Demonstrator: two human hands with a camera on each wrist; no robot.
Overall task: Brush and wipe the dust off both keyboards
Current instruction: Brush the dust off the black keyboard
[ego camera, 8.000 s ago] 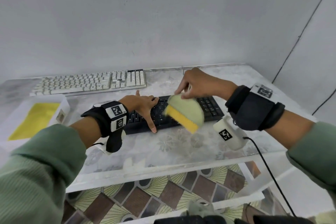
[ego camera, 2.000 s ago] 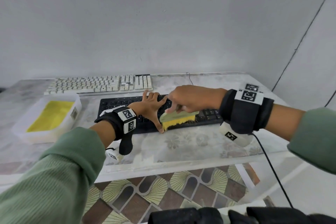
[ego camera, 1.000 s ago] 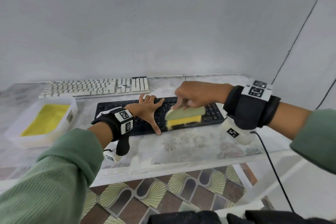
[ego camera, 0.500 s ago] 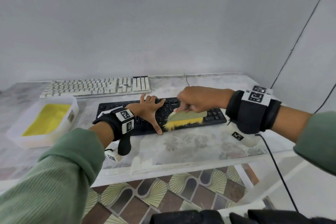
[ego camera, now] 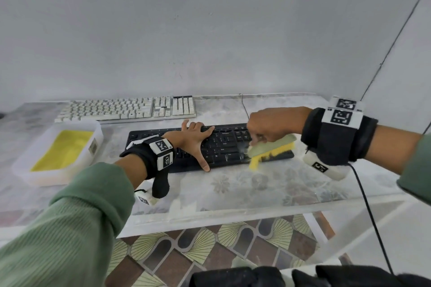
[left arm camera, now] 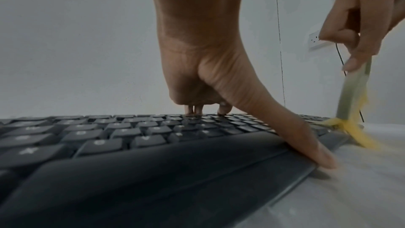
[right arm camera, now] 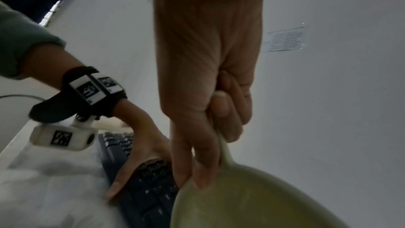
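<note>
A black keyboard [ego camera: 217, 144] lies on the table in front of me, and a white keyboard [ego camera: 126, 108] lies behind it near the wall. My left hand [ego camera: 194, 137] rests flat on the black keyboard with fingers spread, its thumb [left arm camera: 306, 138] at the front edge. My right hand [ego camera: 270, 124] grips the handle of a pale green brush [ego camera: 270, 145] with yellow bristles. The bristles press on the right part of the black keyboard, some hanging over its front edge. In the right wrist view my fingers wrap the brush [right arm camera: 252, 197] handle.
A white tray [ego camera: 21, 168] holding a yellow cloth [ego camera: 63, 150] sits at the left. The table [ego camera: 256, 191] has a glassy patterned top, its front edge close to me. A thin cable [ego camera: 243, 106] runs from the black keyboard to the wall. A black cord [ego camera: 370, 212] hangs from my right wrist.
The brush has swept right along the black keyboard and toward its front edge over the last second. My left hand has stayed flat on the keys.
</note>
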